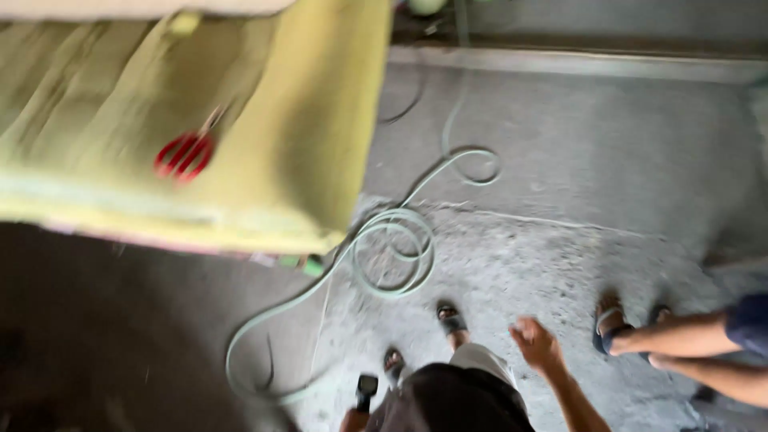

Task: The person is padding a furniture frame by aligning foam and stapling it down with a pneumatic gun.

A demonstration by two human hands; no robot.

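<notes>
My left hand (352,421) shows only at the bottom edge, closed around a small black tool (366,390) that points up. My right hand (536,344) hangs free over the concrete floor with loosely spread fingers and holds nothing. Between the hands are my dark-clothed body and my two sandalled feet (451,320). A pale green hose (394,254) lies in loops on the floor ahead of my feet and curves back toward the black tool; blur hides whether it joins it.
A large yellow-green padded piece (304,136) fills the upper left, with a round red slotted object (185,155) on it. Another person's bare legs and sandalled feet (612,324) stand at the right. A raised concrete ledge (576,64) crosses the top.
</notes>
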